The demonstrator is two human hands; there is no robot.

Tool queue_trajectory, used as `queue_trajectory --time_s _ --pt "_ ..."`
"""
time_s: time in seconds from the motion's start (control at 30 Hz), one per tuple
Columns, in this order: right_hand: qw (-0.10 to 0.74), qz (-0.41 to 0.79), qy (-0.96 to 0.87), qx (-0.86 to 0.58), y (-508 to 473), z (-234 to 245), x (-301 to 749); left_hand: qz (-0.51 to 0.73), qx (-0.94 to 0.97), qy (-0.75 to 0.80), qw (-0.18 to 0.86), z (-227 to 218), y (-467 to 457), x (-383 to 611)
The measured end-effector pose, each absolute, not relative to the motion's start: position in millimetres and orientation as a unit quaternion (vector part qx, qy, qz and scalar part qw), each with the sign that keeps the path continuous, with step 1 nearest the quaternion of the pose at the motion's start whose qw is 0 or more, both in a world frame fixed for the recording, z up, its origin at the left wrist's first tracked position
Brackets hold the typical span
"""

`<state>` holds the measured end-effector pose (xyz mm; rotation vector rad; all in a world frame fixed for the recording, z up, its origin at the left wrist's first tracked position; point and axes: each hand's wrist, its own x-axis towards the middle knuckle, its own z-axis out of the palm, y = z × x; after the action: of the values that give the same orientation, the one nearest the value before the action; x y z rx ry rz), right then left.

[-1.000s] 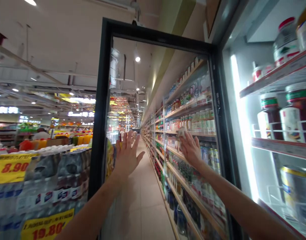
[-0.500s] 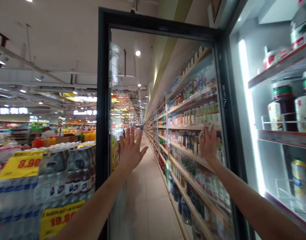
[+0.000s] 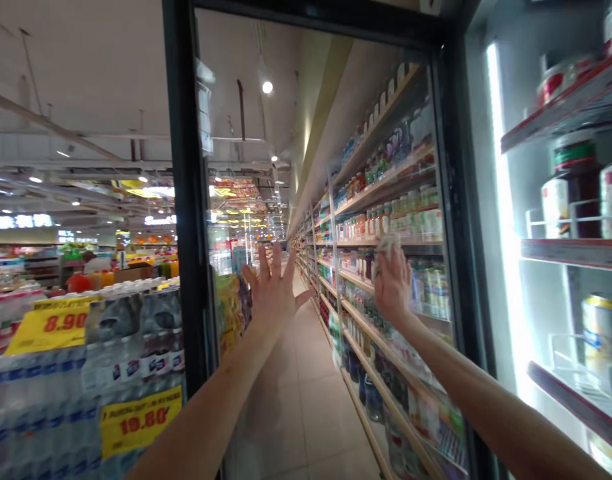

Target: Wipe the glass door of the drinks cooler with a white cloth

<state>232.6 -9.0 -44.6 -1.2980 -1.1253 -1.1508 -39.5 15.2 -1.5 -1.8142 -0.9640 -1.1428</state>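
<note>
A glass door (image 3: 256, 413) in a black frame stands open in front of me. My left hand (image 3: 276, 297) is open, fingers spread and palm facing the pane; whether it touches the glass I cannot tell. Farther right, my right hand (image 3: 393, 287) presses a crumpled pale cloth (image 3: 387, 241) to the pane, its edge showing above the fingertips. The palm side of that hand is turned away from me.
Right of the door, a lit cooler (image 3: 493, 120) holds dark bottles (image 3: 579, 190) and cans on shelves. Stacked water bottles (image 3: 41, 380) with yellow price signs (image 3: 141, 420) stand at left. Through the glass, a tiled aisle and long drink shelves show.
My right hand has slid left across the pane with the cloth. My left hand has shifted a little right, still spread. The view has moved, so the door frame looks larger.
</note>
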Motion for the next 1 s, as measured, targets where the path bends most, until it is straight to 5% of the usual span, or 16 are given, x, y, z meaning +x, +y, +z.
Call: queue_trajectory --time_s 0.1,0.3,0.5,0.7,0.87,1.0 --pt "0.446 -0.522 -0.546 -0.48 -12.0 -53.3 235.4 -0.447 -0.704 -0.385 0.396 -4.4 13.2 -38.7" --pt "0.613 -0.485 -0.333 -0.527 -19.9 -44.4 273.3 -0.468 -0.694 -0.367 0.406 -7.0 10.8 -39.7" --pt "0.474 -0.505 -0.569 -0.443 -11.9 -45.9 247.5 -0.497 -0.688 -0.338 0.407 -9.8 20.6 -42.0" --pt "0.614 -0.434 -0.367 -0.548 -7.4 -36.9 259.4 -0.483 -0.686 -0.345 0.421 -11.1 27.0 -42.1" --pt "0.452 -0.501 -0.581 -0.454 -4.7 -54.8 224.8 -0.487 -0.686 -0.346 0.416 -10.4 28.6 -42.2" --pt "0.543 -0.46 -0.427 -0.559 -10.2 -53.7 255.2 -0.477 -0.694 -0.352 0.409 -9.7 28.2 -41.8"
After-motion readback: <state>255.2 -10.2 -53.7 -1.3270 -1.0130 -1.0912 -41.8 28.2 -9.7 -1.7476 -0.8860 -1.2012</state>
